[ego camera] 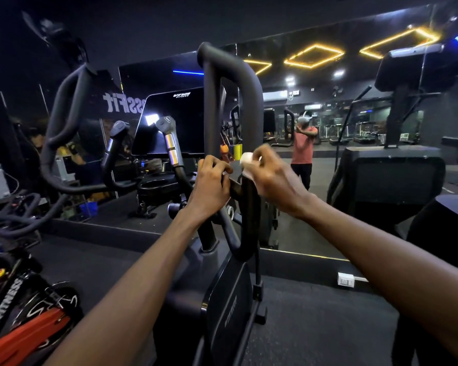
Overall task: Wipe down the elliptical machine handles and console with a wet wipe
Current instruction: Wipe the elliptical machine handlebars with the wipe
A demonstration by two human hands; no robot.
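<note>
The elliptical's right loop handle [250, 83] rises black in the middle of the view. My left hand [212, 184] grips its inner bar near the cross piece. My right hand [271, 175] holds a white wet wipe [246, 159] against the handle's outer bar, fingers curled round it; the hand is blurred by motion. The dark console screen [175, 120] stands behind, with two short silver-banded grips [171, 143] in front of it. The left loop handle [64, 114] curves up at the left.
A wall mirror [328, 128] ahead reflects a person in a red shirt and the gym. Another black machine [391, 175] stands at the right. A red and black bike [24, 320] sits at the lower left. A white socket [345, 280] lies by the mirror's base.
</note>
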